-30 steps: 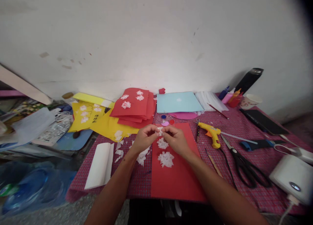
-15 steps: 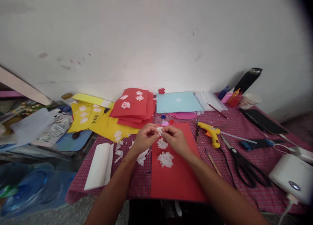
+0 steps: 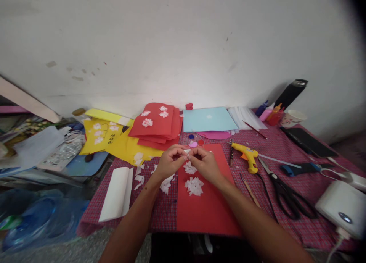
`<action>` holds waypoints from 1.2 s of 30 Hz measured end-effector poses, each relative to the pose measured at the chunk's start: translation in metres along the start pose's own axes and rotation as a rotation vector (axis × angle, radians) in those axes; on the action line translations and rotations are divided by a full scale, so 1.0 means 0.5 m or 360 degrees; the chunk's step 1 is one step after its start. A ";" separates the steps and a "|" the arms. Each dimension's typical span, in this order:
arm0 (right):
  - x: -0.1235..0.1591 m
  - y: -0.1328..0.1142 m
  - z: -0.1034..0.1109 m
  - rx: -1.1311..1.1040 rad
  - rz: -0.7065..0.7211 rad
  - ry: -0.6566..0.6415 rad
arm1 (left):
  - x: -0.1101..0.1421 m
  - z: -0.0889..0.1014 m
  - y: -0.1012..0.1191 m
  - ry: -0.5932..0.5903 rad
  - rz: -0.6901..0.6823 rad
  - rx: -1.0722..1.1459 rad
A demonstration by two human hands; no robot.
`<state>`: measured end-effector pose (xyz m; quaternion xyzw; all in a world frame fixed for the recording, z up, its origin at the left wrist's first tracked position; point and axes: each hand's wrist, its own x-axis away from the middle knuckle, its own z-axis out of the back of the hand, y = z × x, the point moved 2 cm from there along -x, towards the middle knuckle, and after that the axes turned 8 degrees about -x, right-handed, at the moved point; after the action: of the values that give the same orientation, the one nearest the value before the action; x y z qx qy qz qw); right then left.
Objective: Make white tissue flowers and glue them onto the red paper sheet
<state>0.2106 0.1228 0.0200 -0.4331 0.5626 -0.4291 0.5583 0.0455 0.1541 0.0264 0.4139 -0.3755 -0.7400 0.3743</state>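
Note:
My left hand and my right hand meet above the upper part of a red paper sheet. Both are closed, their fingertips pinching a small piece of white tissue paper, mostly hidden behind the fingers. Below the hands, two white tissue-paper flowers lie on the sheet: a larger flower and a smaller flower, the latter just under my fingertips. Torn tissue scraps lie left of the sheet, beside my left forearm. A folded white paper stack rests further left.
To the right are a yellow glue gun, black-handled scissors and a white device. Behind stand paint bottles and a black flask. Red cards, yellow paper and a light-blue sheet lie along the wall.
My fingertips have shifted slightly around the white tissue piece, less of which shows between them. The flowers and the sheet stay in place.

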 end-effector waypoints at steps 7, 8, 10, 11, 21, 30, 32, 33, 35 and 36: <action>0.000 -0.003 0.000 0.0086 0.0028 -0.0013 | 0.000 -0.001 0.002 0.0008 0.0029 -0.0021; 0.000 -0.003 0.000 0.0094 0.0029 -0.0012 | 0.000 -0.002 0.003 0.0007 0.0025 -0.0019; 0.001 -0.004 0.000 0.0102 0.0034 -0.0008 | 0.000 -0.002 0.004 0.0008 0.0014 -0.0016; 0.001 -0.004 -0.001 0.0106 0.0041 -0.0009 | 0.000 -0.002 0.005 0.0008 0.0010 -0.0019; 0.001 -0.002 0.000 0.0181 0.0124 -0.0013 | -0.001 0.002 0.007 0.0015 0.0003 -0.0058; 0.000 0.001 0.000 0.0168 0.0133 -0.0008 | 0.000 0.001 0.002 0.0033 0.0003 -0.0029; 0.000 0.001 0.000 0.0162 0.0131 -0.0007 | -0.001 0.001 0.001 0.0034 0.0018 -0.0025; 0.000 0.001 0.000 0.0153 0.0124 -0.0002 | -0.001 0.001 0.001 0.0035 0.0029 -0.0017; -0.001 0.002 0.001 0.0116 0.0082 0.0013 | -0.002 0.002 0.003 0.0039 0.0053 0.0015; -0.001 0.004 0.001 0.0083 0.0050 0.0020 | -0.002 0.003 0.004 0.0042 0.0064 0.0040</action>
<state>0.2111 0.1240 0.0182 -0.4068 0.5614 -0.4375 0.5727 0.0450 0.1546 0.0289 0.4206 -0.3881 -0.7220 0.3888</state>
